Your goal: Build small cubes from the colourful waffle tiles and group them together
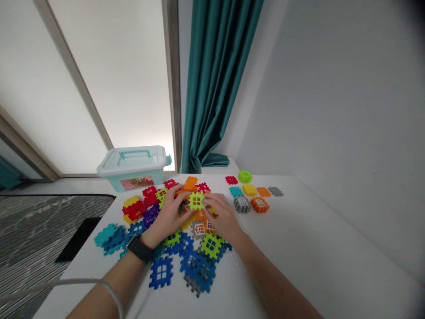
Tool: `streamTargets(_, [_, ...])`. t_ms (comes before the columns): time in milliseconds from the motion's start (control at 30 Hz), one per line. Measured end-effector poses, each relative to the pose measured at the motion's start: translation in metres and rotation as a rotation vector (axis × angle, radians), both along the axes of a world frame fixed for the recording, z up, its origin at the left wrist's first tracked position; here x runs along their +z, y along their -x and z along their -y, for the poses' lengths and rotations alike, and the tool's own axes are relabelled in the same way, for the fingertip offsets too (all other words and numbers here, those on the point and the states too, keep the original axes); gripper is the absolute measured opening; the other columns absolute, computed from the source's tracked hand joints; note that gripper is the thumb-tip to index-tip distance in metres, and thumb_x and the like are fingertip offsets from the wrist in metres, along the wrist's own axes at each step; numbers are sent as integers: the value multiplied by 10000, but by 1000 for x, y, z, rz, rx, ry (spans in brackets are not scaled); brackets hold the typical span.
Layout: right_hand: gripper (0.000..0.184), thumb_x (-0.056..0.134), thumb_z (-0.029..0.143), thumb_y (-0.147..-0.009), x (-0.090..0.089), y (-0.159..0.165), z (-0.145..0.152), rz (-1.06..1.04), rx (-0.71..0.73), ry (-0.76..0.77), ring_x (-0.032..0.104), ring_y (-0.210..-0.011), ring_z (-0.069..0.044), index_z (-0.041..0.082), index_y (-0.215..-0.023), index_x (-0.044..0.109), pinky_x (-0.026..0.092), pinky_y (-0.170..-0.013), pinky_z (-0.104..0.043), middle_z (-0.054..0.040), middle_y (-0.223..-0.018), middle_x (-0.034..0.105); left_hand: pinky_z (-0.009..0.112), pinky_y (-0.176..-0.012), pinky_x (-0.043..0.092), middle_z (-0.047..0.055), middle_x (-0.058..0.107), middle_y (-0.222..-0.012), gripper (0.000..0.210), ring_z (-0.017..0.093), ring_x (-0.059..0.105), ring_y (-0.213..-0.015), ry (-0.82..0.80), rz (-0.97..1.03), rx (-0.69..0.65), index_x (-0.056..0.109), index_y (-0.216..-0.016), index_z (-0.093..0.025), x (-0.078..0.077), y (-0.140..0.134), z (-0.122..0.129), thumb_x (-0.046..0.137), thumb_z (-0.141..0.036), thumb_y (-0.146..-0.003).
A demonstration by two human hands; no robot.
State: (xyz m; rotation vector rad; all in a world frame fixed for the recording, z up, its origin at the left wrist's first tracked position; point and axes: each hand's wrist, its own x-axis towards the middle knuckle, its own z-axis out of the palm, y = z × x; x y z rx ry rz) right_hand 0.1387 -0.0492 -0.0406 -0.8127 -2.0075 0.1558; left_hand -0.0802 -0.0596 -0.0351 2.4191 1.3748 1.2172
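Cable (73, 281) crosses L forearm (122, 273); hands (168, 215) (226, 219) (backs up) angle inward, half-curled, pinching lime tile (196, 201) btwn 'em.

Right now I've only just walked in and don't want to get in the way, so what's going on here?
A person is holding a lime-green window piece between the left hand and the right hand, above a loose spread of coloured pieces on a white table. To the right of that spread lie small separate groups, including a yellow one and a lime-green one. A lidded box stands at the back left.
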Motion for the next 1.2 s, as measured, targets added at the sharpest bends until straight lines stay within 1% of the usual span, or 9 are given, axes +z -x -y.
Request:
streamTargets(333, [186, 565, 177, -947, 2, -1, 1, 15, 13, -15, 634, -1111, -234, 250, -1081, 671, 540, -980, -450, -92, -1191, 698, 547, -1162, 388, 120, 411, -1427, 430, 313, 407, -1385, 4, 5, -8, 531, -1289, -262, -2, 1, -2, 695, -265, -891])
streamTargets(567, [169, 566, 174, -944, 2, -2, 0, 16, 15, 4, 636, -1122, -240, 247, -1059, 665, 541, -977, -464, -92, -1201, 702, 541, -1154, 399, 114, 411, -1412, 412, 301, 426, -1365, 44, 36, -31, 538, -1277, -254, 1, 1, -1, 692, -253, -894])
streamTargets(767, [187, 552, 163, -949, 3, -3, -1, 30, 21, -19, 654, -1099, -231, 235, -1071, 673, 540, -969, -449, -102, -1208, 706, 539, -1145, 411, 108, 441, -1384, 388, 298, 454, -1341, 85, 76, -48, 554, -1270, -258, 3, 1, -1, 679, -267, -902])
streamTargets(867, [197, 554, 191, -967, 2, -5, -2, 27, 17, -42, 661, -1091, -222, 243, -1098, 692, 538, -970, -436, -96, -1217, 707, 530, -1145, 413, 104, 474, -1350, 370, 293, 467, -1327, 105, 92, -72, 575, -1261, -246, 3, 2, -2, 676, -301, -910])
streamTargets(967, [186, 556, 225, -984, 2, -5, -2, -8, 13, -50, 670, -1045, -216, 248, -1080, 714, 544, -943, -417, -86, -1152, 730, 516, -1128, 428, 94, 509, -1301, 292, 282, 497, -1283, 119, 120, -102, 632, -1192, -244, 3, 2, -2, 673, -336, -918])
streamTargets(1067, [162, 563, 248, -979, 5, -2, 0, -78, 19, 10, 671, -991, -221, 234, -1001, 722, 547, -906, -399, -80, -1037, 746, 480, -1079, 463, 82, 569, -1199, 139, 254, 552, -1193, 134, 159, -157, 689, -1020, -228, 3, 1, -3, 601, -320, -966])
streamTargets(1133, [149, 574, 264, -959, 7, 1, 3, -149, 0, 118, 677, -929, -221, 222, -941, 717, 553, -856, -380, -72, -954, 746, 449, -1033, 485, 81, 602, -1138, 169, 238, 583, -1127, 144, 195, -184, 690, -916, -211, 4, 0, -3, 567, -307, -983])
streamTargets(1200, [141, 593, 288, -928, 8, 4, 4, -232, -38, 276, 684, -858, -213, 216, -905, 712, 556, -811, -359, -52, -888, 745, 424, -1000, 492, 82, 621, -1103, 202, 229, 600, -1079, 161, 242, -195, 684, -861, -200, 6, -1, -4, 564, -308, -981])
